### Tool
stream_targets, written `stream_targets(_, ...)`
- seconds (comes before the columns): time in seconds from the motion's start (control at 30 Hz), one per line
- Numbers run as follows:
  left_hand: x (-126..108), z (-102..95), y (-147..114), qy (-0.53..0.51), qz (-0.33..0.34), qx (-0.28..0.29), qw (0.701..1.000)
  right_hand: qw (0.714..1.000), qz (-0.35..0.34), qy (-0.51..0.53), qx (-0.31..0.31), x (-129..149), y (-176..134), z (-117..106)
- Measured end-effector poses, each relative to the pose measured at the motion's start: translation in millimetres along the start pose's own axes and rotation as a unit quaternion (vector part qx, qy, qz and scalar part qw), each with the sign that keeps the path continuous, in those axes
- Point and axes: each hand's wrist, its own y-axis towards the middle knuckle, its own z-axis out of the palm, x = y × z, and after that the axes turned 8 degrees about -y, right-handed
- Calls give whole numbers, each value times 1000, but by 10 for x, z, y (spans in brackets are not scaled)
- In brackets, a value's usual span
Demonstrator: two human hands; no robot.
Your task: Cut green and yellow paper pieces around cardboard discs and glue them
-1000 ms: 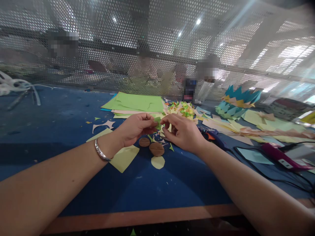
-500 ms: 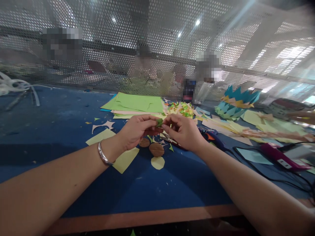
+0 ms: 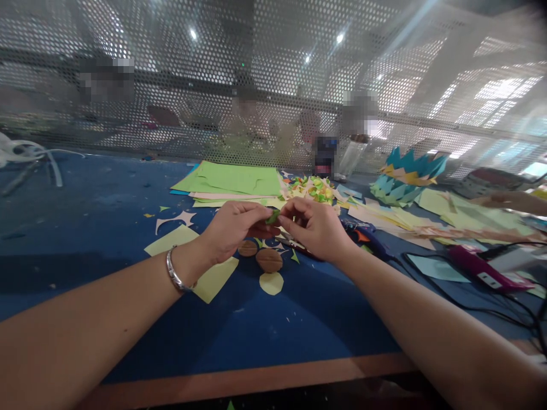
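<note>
A small piece of green paper (image 3: 273,217) is pinched between my two hands above the middle of the table. My left hand (image 3: 237,228) grips its left side with thumb and fingers, and my right hand (image 3: 314,228) pinches its right end. Below them lie two brown discs, the larger one (image 3: 269,260) and the smaller one (image 3: 247,248). A pale yellow paper circle (image 3: 271,283) touches the larger disc's near edge. Partly under my left wrist is a yellow paper sheet (image 3: 216,281). Scissors-like blades (image 3: 294,246) show partly beneath my right hand.
Green paper sheets (image 3: 239,177) lie stacked at the back, beside a heap of small paper scraps (image 3: 314,189). A zigzag blue paper crown (image 3: 408,176) stands back right. To the right are a magenta power strip (image 3: 487,269) and black cables (image 3: 444,296). A perforated metal screen (image 3: 171,114) closes the far side.
The green paper has turned slightly between my fingers and looks flatter. Both hands keep their pinch in nearly the same place. The whole view has shifted a little.
</note>
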Motion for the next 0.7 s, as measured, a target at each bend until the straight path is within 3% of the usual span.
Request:
stream_targets(0.4,-19,11,-32,53,41,-2,998,1000,-4,8,4,28,-4,6)
stream_targets(0.7,-37,25,-43,50,33,4,998,1000,-3,5,6,30,13,-16)
